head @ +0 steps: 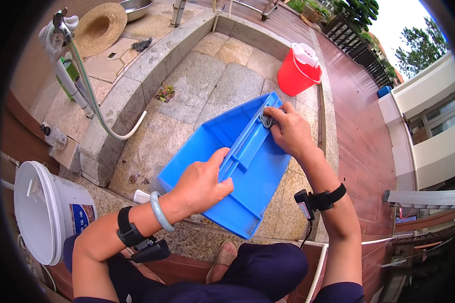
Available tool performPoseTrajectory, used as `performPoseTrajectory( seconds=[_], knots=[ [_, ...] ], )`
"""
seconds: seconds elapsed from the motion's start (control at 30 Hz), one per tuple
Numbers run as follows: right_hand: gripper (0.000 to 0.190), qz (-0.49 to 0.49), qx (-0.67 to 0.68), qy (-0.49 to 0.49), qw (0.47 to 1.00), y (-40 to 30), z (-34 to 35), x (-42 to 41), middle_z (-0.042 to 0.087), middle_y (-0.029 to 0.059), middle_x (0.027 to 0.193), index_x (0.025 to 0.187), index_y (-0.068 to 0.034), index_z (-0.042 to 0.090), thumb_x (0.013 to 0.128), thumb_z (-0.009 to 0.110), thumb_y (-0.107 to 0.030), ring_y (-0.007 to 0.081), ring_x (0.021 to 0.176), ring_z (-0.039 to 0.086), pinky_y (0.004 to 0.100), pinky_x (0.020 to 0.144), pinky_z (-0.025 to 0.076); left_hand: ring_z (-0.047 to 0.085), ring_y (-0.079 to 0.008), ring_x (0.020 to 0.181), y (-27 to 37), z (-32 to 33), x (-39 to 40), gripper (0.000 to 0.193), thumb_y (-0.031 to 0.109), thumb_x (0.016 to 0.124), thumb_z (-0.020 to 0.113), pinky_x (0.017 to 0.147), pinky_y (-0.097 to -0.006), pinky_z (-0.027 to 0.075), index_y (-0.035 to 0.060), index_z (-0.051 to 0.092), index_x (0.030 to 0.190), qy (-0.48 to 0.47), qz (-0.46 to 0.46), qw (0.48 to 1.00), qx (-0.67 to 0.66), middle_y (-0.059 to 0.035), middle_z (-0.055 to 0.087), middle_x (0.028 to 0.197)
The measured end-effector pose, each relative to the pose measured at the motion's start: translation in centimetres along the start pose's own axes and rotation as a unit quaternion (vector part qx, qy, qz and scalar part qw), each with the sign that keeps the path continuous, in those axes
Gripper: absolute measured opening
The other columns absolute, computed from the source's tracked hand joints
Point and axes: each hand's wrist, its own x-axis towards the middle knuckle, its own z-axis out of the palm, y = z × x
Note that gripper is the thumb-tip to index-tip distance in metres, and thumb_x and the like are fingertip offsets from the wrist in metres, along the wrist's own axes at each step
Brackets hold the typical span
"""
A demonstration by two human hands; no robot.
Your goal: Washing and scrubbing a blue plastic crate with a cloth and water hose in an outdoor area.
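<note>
A blue plastic bin (263, 174) is held tilted over the stone-paved basin, its upper rim running diagonally between my hands. My left hand (203, 181) grips the near end of that rim, thumb and fingers on either side. At the rim's far end, my right hand (292, 130) pinches a bunched grey cloth (268, 118) against the blue plastic. The palm and fingers hide part of the cloth.
A red bucket (297, 74) with a white wringer insert stands at the basin's far right corner. A hose (110, 130) hangs from the tap (62, 26) over the stone curb (136, 85). A large white bucket (58, 212) is at left. A white brush (141, 197) lies beside my left wrist.
</note>
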Motion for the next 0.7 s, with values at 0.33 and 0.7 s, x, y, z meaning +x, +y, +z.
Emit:
performPoseTrajectory(
  seconds=[0.33,0.7],
  knots=[
    [0.041,0.118,0.258,0.129,0.950,5.0,4.6,-5.2,0.059,0.0143,0.105,0.113,-0.011,0.063,0.073,0.056,-0.005,0.0299,0.086,0.064,0.0362,0.077,0.051,0.064,-0.0307,0.085,0.3,-2.4,1.8,0.063,0.019,0.081,0.061,0.077,-0.0401,0.050,-0.0008,0.036,0.135,-0.084,-0.077,0.993,0.002,-0.0209,0.063,0.097],
    [0.037,0.142,0.068,0.097,0.983,0.0,3.3,-6.0,0.058,0.0133,0.101,0.109,-0.014,0.063,0.073,0.058,-0.012,0.0323,0.081,0.064,0.0415,0.068,0.054,0.062,-0.0196,0.093,-0.1,-2.6,7.9,0.070,0.032,0.078,0.077,0.080,-0.0308,0.052,-0.0080,0.042,0.124,-0.126,-0.059,0.986,-0.089,-0.0187,0.060,0.110]
  ],
)
